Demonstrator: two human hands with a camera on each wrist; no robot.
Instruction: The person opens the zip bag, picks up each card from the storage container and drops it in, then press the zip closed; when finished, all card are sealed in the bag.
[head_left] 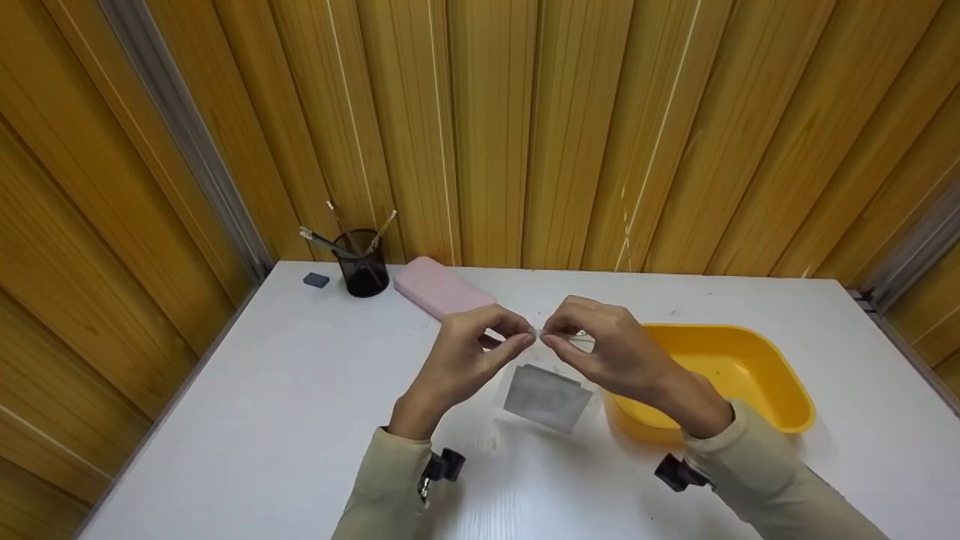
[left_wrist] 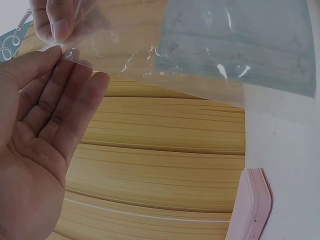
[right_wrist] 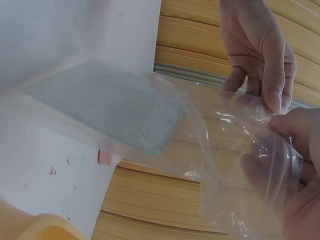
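Note:
Up in front of the table, both hands hold a clear plastic zip bag (right_wrist: 220,145) by its top edge. Inside it lies a flat, grey-blue rectangular sheet or packet (head_left: 547,399), toward the bag's lower end. My left hand (head_left: 465,352) pinches the edge between thumb and fingertips; in the left wrist view its other fingers (left_wrist: 90,95) extend beside the bag. Close against those fingertips, my right hand (head_left: 615,349) pinches the same edge, and the right wrist view shows some of its fingers behind the clear film.
A yellow basin (head_left: 780,375) stands beneath the right forearm. Farther back on the white table (head_left: 300,420) lie a pink case (head_left: 439,289) and a small dark blue block (head_left: 316,280). Between them stands a black mesh cup (head_left: 365,274) with pencils. Wood-patterned panels (head_left: 487,135) rise behind.

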